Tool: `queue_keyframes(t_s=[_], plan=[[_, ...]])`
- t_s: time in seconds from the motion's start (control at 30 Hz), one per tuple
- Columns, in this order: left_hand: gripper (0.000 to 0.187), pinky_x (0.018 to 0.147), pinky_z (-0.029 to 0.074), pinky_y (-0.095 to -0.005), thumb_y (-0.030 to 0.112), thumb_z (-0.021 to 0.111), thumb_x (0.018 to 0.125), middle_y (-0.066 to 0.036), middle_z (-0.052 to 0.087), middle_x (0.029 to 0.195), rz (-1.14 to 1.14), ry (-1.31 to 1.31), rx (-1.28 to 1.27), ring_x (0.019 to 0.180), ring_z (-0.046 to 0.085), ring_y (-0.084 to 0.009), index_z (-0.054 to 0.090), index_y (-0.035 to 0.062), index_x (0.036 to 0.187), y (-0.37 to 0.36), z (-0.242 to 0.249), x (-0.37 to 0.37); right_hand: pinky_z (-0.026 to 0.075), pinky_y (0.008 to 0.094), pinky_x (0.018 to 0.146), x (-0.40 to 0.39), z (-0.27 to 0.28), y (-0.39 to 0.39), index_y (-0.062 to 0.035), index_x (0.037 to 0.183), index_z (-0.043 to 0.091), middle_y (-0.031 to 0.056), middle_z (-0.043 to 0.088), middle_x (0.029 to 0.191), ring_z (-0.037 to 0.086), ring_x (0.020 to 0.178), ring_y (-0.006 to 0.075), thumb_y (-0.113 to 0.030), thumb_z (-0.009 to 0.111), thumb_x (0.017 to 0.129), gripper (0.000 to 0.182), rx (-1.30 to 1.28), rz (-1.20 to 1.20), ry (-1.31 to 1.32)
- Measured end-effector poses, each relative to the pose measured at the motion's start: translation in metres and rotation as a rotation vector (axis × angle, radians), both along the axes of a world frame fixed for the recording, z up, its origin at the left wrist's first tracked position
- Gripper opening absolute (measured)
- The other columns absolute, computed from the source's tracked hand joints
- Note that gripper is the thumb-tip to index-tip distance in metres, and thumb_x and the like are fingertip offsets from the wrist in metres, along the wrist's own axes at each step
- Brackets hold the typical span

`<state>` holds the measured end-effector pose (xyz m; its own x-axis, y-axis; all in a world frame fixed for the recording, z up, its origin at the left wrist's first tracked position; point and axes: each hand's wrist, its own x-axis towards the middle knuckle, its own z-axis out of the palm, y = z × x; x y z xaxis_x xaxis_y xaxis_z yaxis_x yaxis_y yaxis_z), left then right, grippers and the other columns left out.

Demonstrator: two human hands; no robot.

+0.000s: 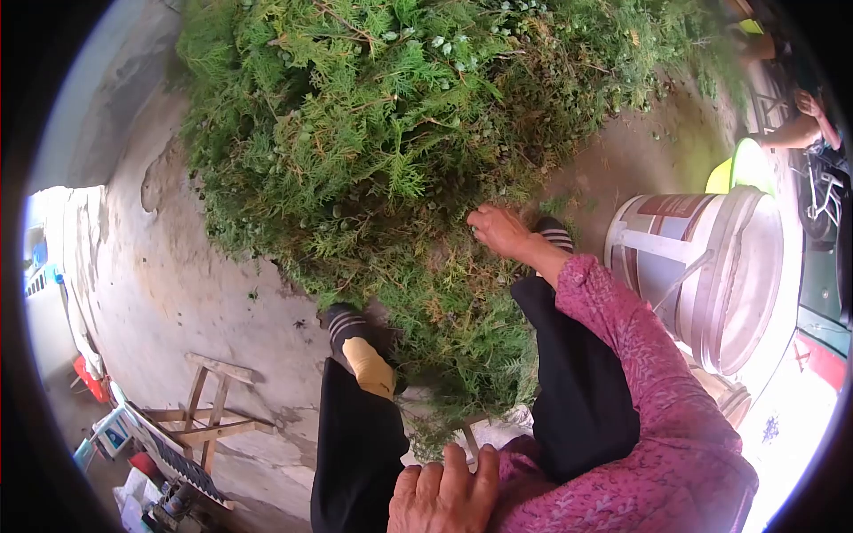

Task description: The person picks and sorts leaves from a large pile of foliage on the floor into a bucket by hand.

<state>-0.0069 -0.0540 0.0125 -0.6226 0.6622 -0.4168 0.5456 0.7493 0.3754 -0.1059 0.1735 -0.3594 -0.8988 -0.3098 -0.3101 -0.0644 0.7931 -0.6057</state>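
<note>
- The pile of green branches (pixel 373 142) fills 12 o'clock and runs down between the feet.
- The right hand (pixel 502 231), near the middle towards 2 o'clock, bends its fingers at the pile's edge; I cannot tell whether they pinch a sprig.
- The left hand (pixel 442 497) is at 6 o'clock by the lap, back uppermost, fingers side by side; its palm is hidden, so any hold is unclear.
- Tangled stems could drag neighbours along if one is pulled, and stiff twigs could scratch bare fingers.
- Sprigs close to the left shoe (pixel 345 322) and right shoe (pixel 555 234) could slip or snag underfoot.
- The floor (pixel 222 298) is pale, worn and cracked, with scattered bits.
- A large bucket (pixel 657 222) is at 3 o'clock, a wooden stand (pixel 213 413) at 8, and another person's hand (pixel 809 105) at 2.
</note>
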Motion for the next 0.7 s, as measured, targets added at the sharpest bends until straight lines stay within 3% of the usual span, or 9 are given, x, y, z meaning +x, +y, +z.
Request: queue_keyframes(t_s=[0.07, 0.17, 0.23, 0.33, 0.47, 0.53, 0.57, 0.6, 0.7], plan=[[0.035, 0.063, 0.044, -0.0311, 0.012, 0.052, 0.076, -0.012, 0.053, 0.102, 0.003, -0.013, 0.0, 0.075, 0.054, -0.0194, 0.051, 0.0067, 0.11, 0.001, -0.001, 0.001, 0.045, 0.0427, 0.067, 0.001, -0.007, 0.003, -0.0076, 0.089, 0.055, 0.0168, 0.054, 0.083, 0.055, 0.079, 0.0347, -0.008, 0.06, 0.072, 0.017, -0.032, -0.023, 0.066], [0.035, 0.063, 0.044, -0.0309, 0.012, 0.051, 0.076, -0.012, 0.053, 0.104, 0.0, -0.047, -0.013, 0.074, 0.054, -0.0191, 0.051, 0.007, 0.111, 0.001, 0.0, 0.0, 0.047, 0.0374, 0.063, -0.004, -0.003, 0.015, -0.0078, 0.091, 0.054, 0.0122, 0.056, 0.082, 0.058, 0.075, 0.0261, -0.011, 0.061, 0.076, 0.017, -0.355, -0.229, -0.246], [0.035, 0.063, 0.043, -0.0308, 0.011, 0.051, 0.076, -0.012, 0.053, 0.104, -0.005, -0.04, -0.012, 0.074, 0.054, -0.019, 0.051, 0.0073, 0.111, 0.002, 0.0, -0.001, 0.048, 0.0288, 0.06, -0.005, 0.014, 0.029, -0.0078, 0.091, 0.054, 0.0057, 0.058, 0.082, 0.058, 0.071, 0.0153, -0.016, 0.061, 0.079, 0.017, -1.024, -0.591, -0.829], [0.036, 0.064, 0.043, -0.0305, 0.011, 0.05, 0.076, -0.012, 0.052, 0.104, -0.016, -0.061, 0.01, 0.074, 0.053, -0.0189, 0.051, 0.0079, 0.112, 0.003, -0.002, 0.001, 0.048, 0.0226, 0.06, 0.001, 0.041, 0.036, -0.0077, 0.09, 0.054, 0.0008, 0.059, 0.082, 0.057, 0.068, 0.0092, -0.018, 0.061, 0.081, 0.015, -1.34, -0.665, -0.846], [0.037, 0.064, 0.043, -0.0306, 0.012, 0.05, 0.076, -0.012, 0.052, 0.102, -0.015, -0.113, 0.028, 0.075, 0.053, -0.019, 0.051, 0.0087, 0.113, 0.005, -0.003, 0.002, 0.046, 0.0217, 0.057, -0.001, 0.03, 0.033, -0.0075, 0.084, 0.057, 0.0019, 0.059, 0.075, 0.057, 0.068, 0.0095, -0.017, 0.062, 0.08, 0.011, -1.262, -0.752, -0.838], [0.037, 0.065, 0.043, -0.0309, 0.012, 0.05, 0.076, -0.012, 0.052, 0.102, -0.011, -0.098, 0.036, 0.075, 0.054, -0.0192, 0.051, 0.0086, 0.112, 0.005, -0.003, 0.001, 0.046, 0.0241, 0.055, 0.001, 0.02, 0.027, -0.0079, 0.08, 0.058, -0.0009, 0.058, 0.072, 0.056, 0.065, 0.0091, -0.015, 0.061, 0.08, 0.007, -0.673, -0.501, -0.69], [0.036, 0.065, 0.043, -0.0312, 0.012, 0.05, 0.076, -0.012, 0.052, 0.101, -0.003, -0.083, 0.047, 0.075, 0.054, -0.0193, 0.051, 0.0086, 0.112, 0.005, -0.004, 0.001, 0.047, 0.0306, 0.057, 0.009, 0.011, 0.024, -0.0068, 0.076, 0.061, 0.0036, 0.06, 0.067, 0.058, 0.061, 0.0164, -0.017, 0.062, 0.078, 0.01, -0.403, -0.309, -0.359], [0.036, 0.065, 0.043, -0.0312, 0.012, 0.05, 0.076, -0.012, 0.052, 0.101, -0.002, -0.083, 0.049, 0.075, 0.054, -0.0193, 0.051, 0.0086, 0.112, 0.005, -0.004, 0.0, 0.047, 0.0306, 0.057, 0.017, 0.003, 0.023, -0.0068, 0.076, 0.061, 0.0036, 0.06, 0.067, 0.058, 0.061, 0.0164, -0.017, 0.062, 0.078, 0.01, -0.401, -0.308, -0.359], [0.036, 0.065, 0.043, -0.0318, 0.012, 0.05, 0.077, -0.012, 0.052, 0.101, -0.002, -0.108, 0.032, 0.075, 0.054, -0.0197, 0.051, 0.0085, 0.112, 0.006, -0.003, 0.0, 0.046, 0.0426, 0.065, 0.031, -0.004, 0.021, -0.0069, 0.075, 0.063, 0.0146, 0.061, 0.073, 0.059, 0.073, 0.0332, -0.024, 0.063, 0.073, 0.018, -0.067, -0.193, -0.036]])
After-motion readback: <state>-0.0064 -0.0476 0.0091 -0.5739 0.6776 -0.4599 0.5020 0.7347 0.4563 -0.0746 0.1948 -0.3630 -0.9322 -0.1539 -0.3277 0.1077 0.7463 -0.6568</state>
